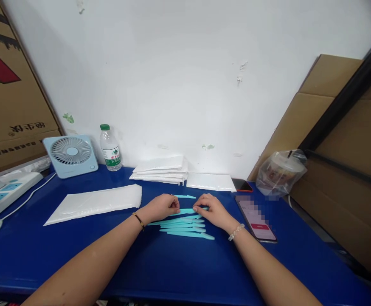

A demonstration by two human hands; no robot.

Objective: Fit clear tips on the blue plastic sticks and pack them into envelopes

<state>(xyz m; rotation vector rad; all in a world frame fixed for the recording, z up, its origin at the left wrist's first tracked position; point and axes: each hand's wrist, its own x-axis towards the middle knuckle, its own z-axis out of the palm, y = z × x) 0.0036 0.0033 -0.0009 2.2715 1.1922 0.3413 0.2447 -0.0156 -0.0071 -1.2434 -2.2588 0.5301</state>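
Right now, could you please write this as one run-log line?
left hand: at teal tool; right hand: at same tool; toward wearer: more teal tools; left side: white pouch; right side: lit phone

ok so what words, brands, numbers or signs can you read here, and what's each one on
"农夫山": red characters on the label of the water bottle; the smaller characters below are too small to read surely.
"®": on the cardboard box at left; the dark characters beside it and the line below are not legible.
Phone: part of the screen is pixelated, and the writing on its red button is too small to read.
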